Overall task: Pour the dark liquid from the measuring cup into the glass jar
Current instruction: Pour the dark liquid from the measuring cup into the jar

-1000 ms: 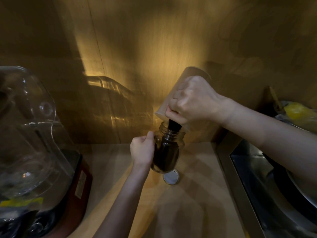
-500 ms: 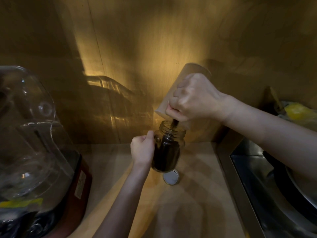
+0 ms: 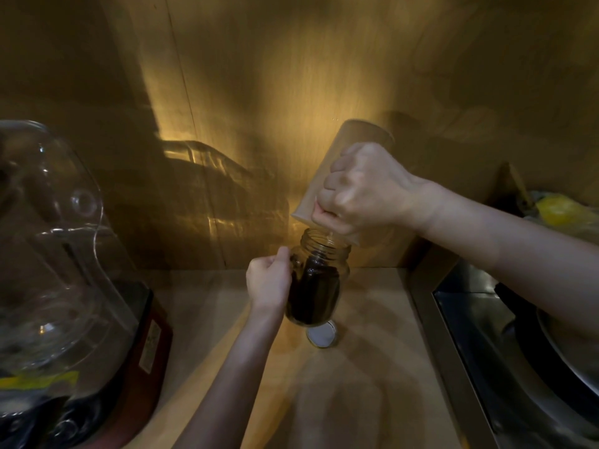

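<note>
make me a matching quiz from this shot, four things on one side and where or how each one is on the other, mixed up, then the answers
Things:
1. measuring cup
2. glass jar
3. jar lid
4. blender

States:
A. lying flat on the counter, just in front of the jar
B. tipped steeply in the right hand, rim over the jar mouth
C. standing at the far left edge of the view
D. held by the left hand, mostly full of dark liquid

Pairs: 1-B, 2-D, 3-A, 4-C

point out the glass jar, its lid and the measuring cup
glass jar (image 3: 316, 296): head view, on its dark-filled body.
lid (image 3: 321, 334): head view, on its pale round face, on the counter.
measuring cup (image 3: 351, 140): head view, on its raised, tilted wall.
</note>
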